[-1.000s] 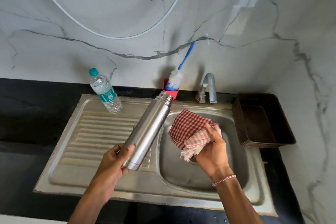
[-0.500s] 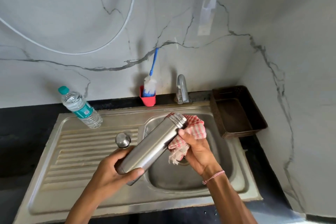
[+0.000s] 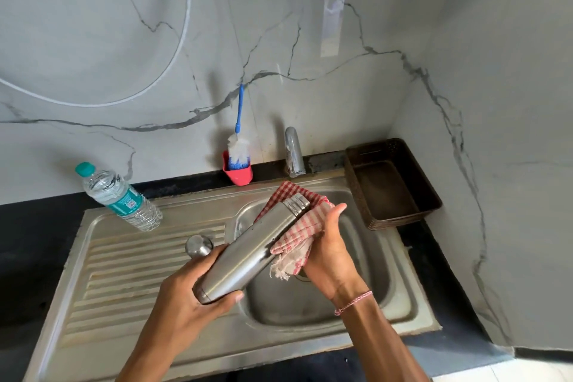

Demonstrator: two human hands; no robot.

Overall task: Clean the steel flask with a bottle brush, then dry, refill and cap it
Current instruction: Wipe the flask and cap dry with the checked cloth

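Note:
The uncapped steel flask (image 3: 251, 250) lies tilted above the sink basin (image 3: 366, 282), neck pointing up and right. My left hand (image 3: 192, 298) grips its base. My right hand (image 3: 328, 254) holds a red-and-white checked cloth (image 3: 299, 228) wrapped against the flask's upper half and neck. The flask's steel cap (image 3: 198, 246) stands on the ribbed drainboard (image 3: 124, 273). The blue-handled bottle brush (image 3: 238, 146) stands in a red holder (image 3: 238, 172) by the wall. A plastic water bottle (image 3: 119, 197) with a teal cap stands at the drainboard's back left.
A chrome tap (image 3: 294, 150) rises behind the basin. A dark brown woven basket (image 3: 390, 183) sits on the black counter at the right, in the corner of the marble walls. A white hose loops across the wall above.
The flask dropped lower over the basin. My right hand brought the cloth onto the flask's neck and upper body. The view shifted, and the cap came into sight on the drainboard.

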